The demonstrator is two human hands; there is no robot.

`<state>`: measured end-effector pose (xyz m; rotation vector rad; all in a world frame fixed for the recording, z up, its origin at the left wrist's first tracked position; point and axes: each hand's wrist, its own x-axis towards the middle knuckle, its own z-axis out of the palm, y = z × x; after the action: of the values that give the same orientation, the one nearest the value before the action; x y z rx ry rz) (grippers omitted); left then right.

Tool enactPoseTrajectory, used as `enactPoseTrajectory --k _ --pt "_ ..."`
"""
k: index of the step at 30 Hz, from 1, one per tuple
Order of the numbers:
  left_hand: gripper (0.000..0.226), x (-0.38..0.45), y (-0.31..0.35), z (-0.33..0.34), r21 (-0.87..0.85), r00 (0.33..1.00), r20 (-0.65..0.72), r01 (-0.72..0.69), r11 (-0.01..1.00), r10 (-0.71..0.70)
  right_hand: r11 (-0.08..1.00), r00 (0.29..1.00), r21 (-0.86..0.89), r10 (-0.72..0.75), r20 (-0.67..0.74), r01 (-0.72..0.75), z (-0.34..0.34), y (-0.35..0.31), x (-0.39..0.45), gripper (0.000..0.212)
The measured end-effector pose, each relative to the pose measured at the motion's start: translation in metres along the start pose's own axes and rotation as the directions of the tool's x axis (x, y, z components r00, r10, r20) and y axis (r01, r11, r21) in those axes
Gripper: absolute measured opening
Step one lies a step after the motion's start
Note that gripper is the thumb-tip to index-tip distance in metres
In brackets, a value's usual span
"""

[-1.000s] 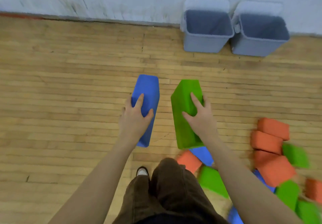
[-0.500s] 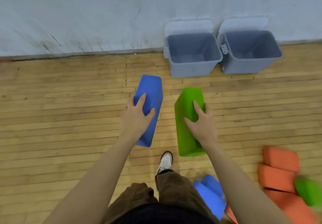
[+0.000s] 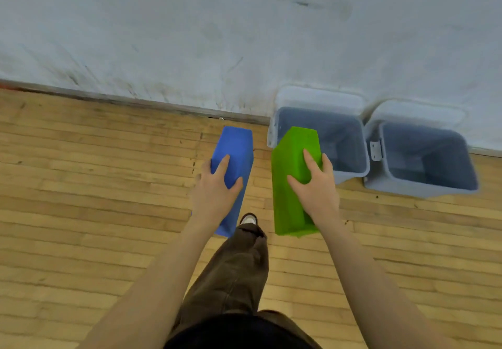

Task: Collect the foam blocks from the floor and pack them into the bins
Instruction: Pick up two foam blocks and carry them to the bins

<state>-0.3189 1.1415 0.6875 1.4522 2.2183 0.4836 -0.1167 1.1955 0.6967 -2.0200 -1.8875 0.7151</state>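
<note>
Nearest the camera: brown trouser leg (image 3: 239,272) stepping forward, white shoe (image 3: 248,218) toe showing on the wood floor (image 3: 81,213). Both forearms reach ahead over it.

Left hand (image 3: 214,194) grips the blue foam block (image 3: 235,158) from its near side, thumb on the right face, fingers wrapped over the top; block held off the floor, long axis pointing toward the wall. Right hand (image 3: 316,188) grips the green foam block (image 3: 292,185), thumb on the left face, fingers over the top right edge; its far end overlaps the near left corner of the left bin (image 3: 350,169) in view.

Left bin is grey, open, lid hinged back against the wall (image 3: 244,36); inside looks empty as far as visible. Right bin (image 3: 423,185) just beside it, touching or nearly, also open, nothing seen inside. Metal latch (image 3: 375,151) on its left side. No readable writing anywhere.

Blue block sits left of the left bin, over bare floor. Baseboard (image 3: 135,101) runs behind both bins.
</note>
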Motion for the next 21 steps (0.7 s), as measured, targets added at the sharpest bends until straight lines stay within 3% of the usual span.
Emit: enactPoseTrajectory --k 9,21 --pt "0.059 0.182 0.115 0.052 -0.012 0.989 0.112 -0.092 0.996 0.093 0.993 0.992 -0.019 0.12 0.03 -0.12 -0.035 0.037 0.18 0.073" --pt "0.062 0.354 0.205 0.234 -0.021 0.981 0.183 0.064 0.998 -0.059 0.989 0.98 0.018 0.143 0.141 -0.147 0.015 0.148 0.404 0.072"
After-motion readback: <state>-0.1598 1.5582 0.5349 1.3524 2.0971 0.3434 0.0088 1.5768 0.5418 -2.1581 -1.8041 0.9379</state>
